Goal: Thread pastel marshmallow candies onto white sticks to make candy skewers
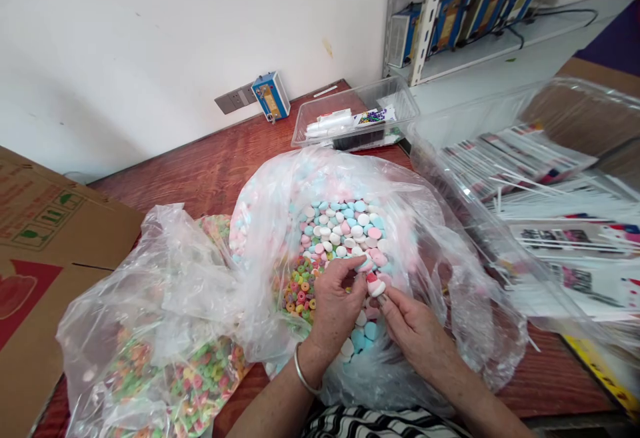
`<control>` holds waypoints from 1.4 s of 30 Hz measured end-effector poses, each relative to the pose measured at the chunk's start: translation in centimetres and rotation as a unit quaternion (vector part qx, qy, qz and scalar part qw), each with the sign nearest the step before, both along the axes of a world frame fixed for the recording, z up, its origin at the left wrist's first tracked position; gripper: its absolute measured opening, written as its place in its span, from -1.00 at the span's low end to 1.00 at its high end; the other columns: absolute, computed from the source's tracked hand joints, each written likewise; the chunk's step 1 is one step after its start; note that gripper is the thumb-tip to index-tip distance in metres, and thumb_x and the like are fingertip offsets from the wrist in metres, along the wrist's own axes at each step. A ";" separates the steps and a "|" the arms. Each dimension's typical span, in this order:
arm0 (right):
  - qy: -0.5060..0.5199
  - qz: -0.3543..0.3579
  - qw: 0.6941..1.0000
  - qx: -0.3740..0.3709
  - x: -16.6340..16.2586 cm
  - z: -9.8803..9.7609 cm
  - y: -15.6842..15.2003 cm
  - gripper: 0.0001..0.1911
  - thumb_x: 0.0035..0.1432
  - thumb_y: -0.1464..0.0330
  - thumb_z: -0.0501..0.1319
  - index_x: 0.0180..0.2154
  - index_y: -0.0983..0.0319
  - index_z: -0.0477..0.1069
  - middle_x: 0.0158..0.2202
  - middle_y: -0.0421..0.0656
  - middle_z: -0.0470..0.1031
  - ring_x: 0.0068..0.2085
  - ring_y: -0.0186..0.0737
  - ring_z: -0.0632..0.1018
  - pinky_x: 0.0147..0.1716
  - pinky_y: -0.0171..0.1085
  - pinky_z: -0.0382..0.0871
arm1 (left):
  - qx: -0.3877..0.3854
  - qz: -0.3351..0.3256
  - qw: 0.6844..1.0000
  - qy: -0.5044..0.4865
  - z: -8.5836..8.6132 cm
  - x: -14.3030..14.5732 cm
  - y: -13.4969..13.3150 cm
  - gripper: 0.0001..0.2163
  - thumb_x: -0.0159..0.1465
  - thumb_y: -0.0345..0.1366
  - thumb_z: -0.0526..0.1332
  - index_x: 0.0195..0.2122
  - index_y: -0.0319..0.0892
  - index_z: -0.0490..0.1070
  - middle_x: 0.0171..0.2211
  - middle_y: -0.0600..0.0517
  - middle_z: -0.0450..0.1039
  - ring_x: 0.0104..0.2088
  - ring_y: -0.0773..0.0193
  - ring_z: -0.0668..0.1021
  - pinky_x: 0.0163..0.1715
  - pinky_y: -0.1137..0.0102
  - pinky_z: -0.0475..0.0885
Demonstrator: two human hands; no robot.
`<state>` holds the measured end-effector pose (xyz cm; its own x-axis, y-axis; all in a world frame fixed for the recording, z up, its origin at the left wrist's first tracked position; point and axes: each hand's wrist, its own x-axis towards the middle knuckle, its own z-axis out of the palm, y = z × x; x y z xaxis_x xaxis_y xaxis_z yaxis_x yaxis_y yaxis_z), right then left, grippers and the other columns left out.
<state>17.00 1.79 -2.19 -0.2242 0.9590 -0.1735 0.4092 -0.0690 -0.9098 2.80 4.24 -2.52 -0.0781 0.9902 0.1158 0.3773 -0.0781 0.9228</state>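
Observation:
Between the thumb and fingertips of my right hand [415,328] is a small white piece with a red top [375,286], perhaps a candy. Close beside it, my left hand [337,298] has its thumb and forefinger curled toward each other; whatever lies in them is hidden. Both hands are over a large open clear plastic bag [400,181]. Inside lie many pastel button-shaped candies [357,231] in white, pink and blue. Small colourful rings [300,288], like cereal loops, fill the bag's left part, next to my left hand.
Another clear bag of rings [205,378] lies at the left, beside a cardboard box [60,225]. Behind stands a clear bin [310,138] with packets. A large clear bin [465,205] of printed packaging and white sticks is at right. A blue device [273,95] leans near the wall.

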 end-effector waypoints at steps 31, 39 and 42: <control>-0.121 0.190 0.974 0.008 -3.3 0.2 -0.9 -0.68 0.34 0.29 -0.04 -0.48 0.19 0.21 -0.52 -0.23 0.40 -0.45 -0.27 0.41 -0.44 -0.32 0.07 | -0.132 0.094 0.986 0.028 0.6 -8.8 -3.4 -0.88 0.21 -0.28 0.24 -0.29 -0.14 0.55 -0.33 -0.01 0.59 -0.31 0.20 0.59 -0.25 0.33 0.49; -0.110 0.189 0.976 0.017 -3.4 -0.5 -1.1 -0.68 0.35 0.29 -0.05 -0.47 0.19 0.20 -0.51 -0.23 0.37 -0.44 -0.27 0.40 -0.43 -0.32 0.08 | -0.149 0.026 0.989 -0.007 1.3 -9.1 -4.0 -0.79 0.26 -0.18 0.20 -0.29 -0.19 0.57 -0.42 -0.01 0.52 -0.43 0.25 0.55 -0.40 0.38 0.49; -0.095 0.191 0.977 0.026 -3.4 -0.9 -1.2 -0.67 0.36 0.28 -0.06 -0.48 0.18 0.17 -0.52 -0.24 0.35 -0.44 -0.27 0.40 -0.42 -0.32 0.09 | -0.130 0.054 0.990 0.016 1.2 -10.0 -4.6 -0.71 0.33 -0.22 0.11 0.01 -0.14 0.47 -0.42 0.03 0.52 -0.46 0.26 0.55 -0.40 0.36 0.49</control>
